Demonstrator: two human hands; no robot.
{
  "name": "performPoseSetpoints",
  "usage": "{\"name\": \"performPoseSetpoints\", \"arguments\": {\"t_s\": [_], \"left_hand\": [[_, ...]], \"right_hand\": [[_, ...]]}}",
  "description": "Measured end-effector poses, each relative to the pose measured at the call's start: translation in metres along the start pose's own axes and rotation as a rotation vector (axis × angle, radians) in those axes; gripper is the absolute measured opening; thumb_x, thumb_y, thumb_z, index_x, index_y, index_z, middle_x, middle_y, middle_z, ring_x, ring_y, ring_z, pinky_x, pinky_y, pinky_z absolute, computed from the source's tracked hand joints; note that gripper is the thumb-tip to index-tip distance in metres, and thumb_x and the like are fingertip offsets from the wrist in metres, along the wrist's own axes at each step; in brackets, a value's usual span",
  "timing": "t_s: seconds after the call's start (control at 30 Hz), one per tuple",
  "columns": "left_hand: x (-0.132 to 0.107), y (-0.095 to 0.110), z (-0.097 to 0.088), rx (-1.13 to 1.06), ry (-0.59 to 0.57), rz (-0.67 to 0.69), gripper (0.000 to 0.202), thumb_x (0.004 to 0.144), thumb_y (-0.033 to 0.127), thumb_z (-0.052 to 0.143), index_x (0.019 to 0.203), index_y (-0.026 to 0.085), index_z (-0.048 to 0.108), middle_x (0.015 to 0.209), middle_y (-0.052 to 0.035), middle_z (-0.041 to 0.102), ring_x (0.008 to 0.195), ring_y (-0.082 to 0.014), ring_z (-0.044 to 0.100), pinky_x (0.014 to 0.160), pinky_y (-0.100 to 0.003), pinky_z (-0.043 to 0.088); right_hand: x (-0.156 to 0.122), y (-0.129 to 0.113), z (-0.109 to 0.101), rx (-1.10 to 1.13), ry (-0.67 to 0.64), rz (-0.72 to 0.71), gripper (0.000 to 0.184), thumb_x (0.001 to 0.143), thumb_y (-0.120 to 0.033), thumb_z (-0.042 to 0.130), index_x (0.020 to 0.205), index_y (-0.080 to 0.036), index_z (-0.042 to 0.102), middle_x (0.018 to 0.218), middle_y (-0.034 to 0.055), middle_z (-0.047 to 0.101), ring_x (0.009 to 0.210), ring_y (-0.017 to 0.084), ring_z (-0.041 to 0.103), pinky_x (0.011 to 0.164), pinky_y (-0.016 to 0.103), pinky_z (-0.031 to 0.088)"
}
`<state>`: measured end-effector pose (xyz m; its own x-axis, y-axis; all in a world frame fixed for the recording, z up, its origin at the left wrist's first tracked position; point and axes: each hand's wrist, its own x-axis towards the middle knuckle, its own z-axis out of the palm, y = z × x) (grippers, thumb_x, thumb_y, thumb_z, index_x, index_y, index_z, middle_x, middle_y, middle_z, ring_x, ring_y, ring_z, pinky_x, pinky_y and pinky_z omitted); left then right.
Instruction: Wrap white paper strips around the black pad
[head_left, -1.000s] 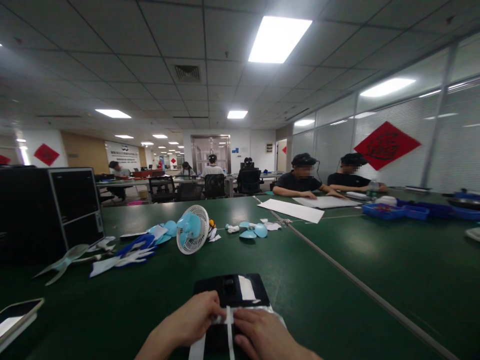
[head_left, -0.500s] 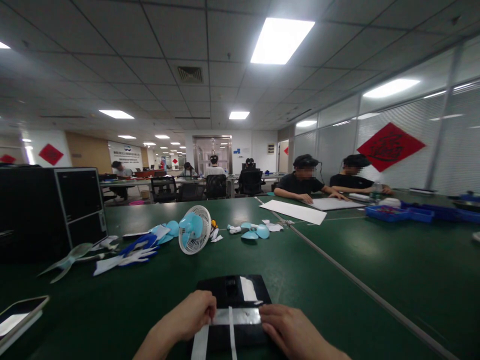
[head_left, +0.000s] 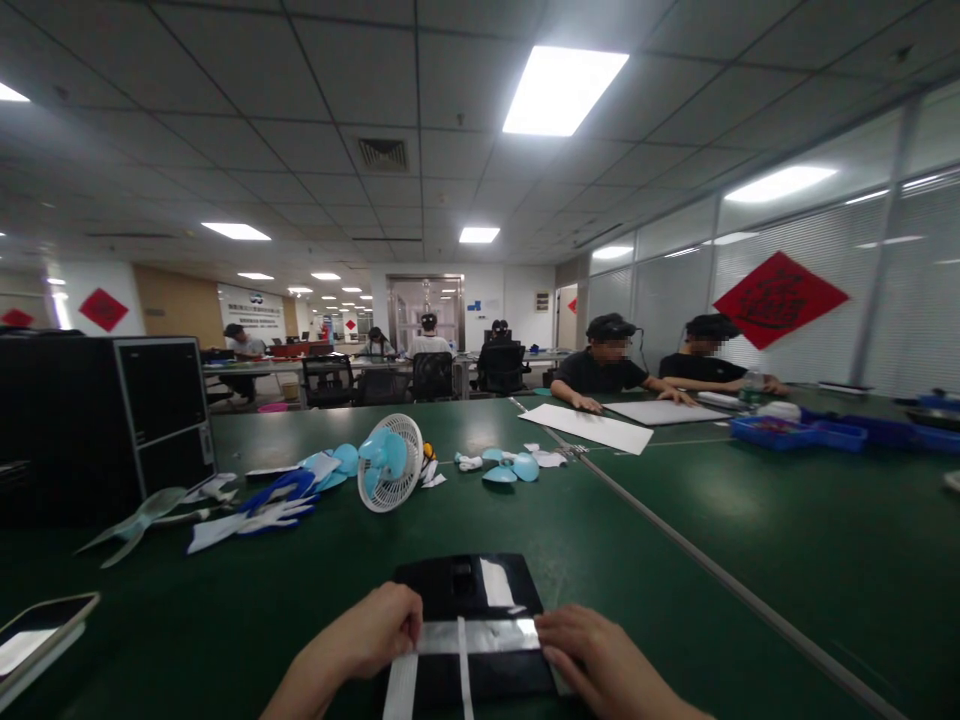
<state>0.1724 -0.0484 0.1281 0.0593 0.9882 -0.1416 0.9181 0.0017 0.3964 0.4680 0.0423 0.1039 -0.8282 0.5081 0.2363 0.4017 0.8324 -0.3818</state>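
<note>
A flat black object lies on the green table right in front of me. A silvery strip of tape runs across it, crossed by a narrow white strip; a wider white strip hangs at its left. My left hand is closed, pinching the tape's left end. My right hand presses on the tape's right end with fingers together.
A small blue-and-white fan, loose blue fan blades and blue-white gloves lie further back. A black computer case stands at left, a phone near the left edge. Two people sit at the far right with white sheets and blue trays.
My hands have moved apart along the silvery tape, the right one sliding right, so a longer stretch of tape now shows across the black object.
</note>
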Motion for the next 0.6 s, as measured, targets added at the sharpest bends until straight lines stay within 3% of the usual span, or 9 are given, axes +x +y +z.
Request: {"name": "performPoseSetpoints", "arguments": {"t_s": [0.1,0.17,0.27,0.4,0.6], "left_hand": [[0.004,-0.012,0.000,-0.071,-0.028,0.045,0.016,0.068,0.015,0.056,0.080,0.020,0.065,0.086,0.0010,0.067,0.079,-0.0148,0.061,0.065,-0.021,0.043],[0.008,-0.021,-0.001,-0.133,0.014,0.038,0.014,0.072,0.023,0.058,0.083,0.019,0.065,0.087,0.0002,0.067,0.077,-0.0148,0.061,0.063,-0.021,0.042],[0.015,-0.036,-0.004,-0.136,0.193,-0.040,0.021,0.081,0.032,0.050,0.085,0.017,0.064,0.085,-0.0017,0.066,0.076,-0.0153,0.060,0.063,-0.022,0.041],[0.024,-0.061,-0.005,0.045,0.375,-0.202,0.017,0.084,0.029,0.048,0.084,0.019,0.062,0.089,-0.0033,0.066,0.082,-0.0158,0.060,0.068,-0.024,0.040],[0.025,-0.089,-0.002,0.163,0.415,-0.341,0.016,0.088,0.026,0.046,0.092,0.021,0.061,0.099,-0.0047,0.066,0.089,-0.0174,0.062,0.071,-0.026,0.043]], "right_hand": [[0.008,0.006,-0.001,0.037,0.110,0.056,0.035,0.093,-0.037,0.041,0.115,-0.022,0.065,0.124,0.0088,0.060,0.114,0.021,0.055,0.099,0.035,0.042],[0.020,0.010,-0.001,0.052,0.136,0.086,0.034,0.091,-0.036,0.045,0.116,-0.021,0.064,0.125,0.0093,0.059,0.115,0.021,0.054,0.101,0.036,0.041],[0.044,0.012,0.001,0.063,0.098,0.103,0.034,0.086,-0.030,0.053,0.117,-0.021,0.064,0.124,0.0082,0.059,0.115,0.021,0.053,0.102,0.034,0.039],[0.081,0.011,0.011,0.072,0.056,0.057,0.040,0.078,-0.024,0.058,0.118,-0.021,0.062,0.124,0.0076,0.058,0.115,0.021,0.052,0.102,0.033,0.038],[0.123,0.011,0.028,0.023,-0.062,-0.014,0.035,0.076,-0.033,0.065,0.110,-0.022,0.065,0.116,0.0071,0.062,0.104,0.024,0.058,0.090,0.033,0.046]]}}
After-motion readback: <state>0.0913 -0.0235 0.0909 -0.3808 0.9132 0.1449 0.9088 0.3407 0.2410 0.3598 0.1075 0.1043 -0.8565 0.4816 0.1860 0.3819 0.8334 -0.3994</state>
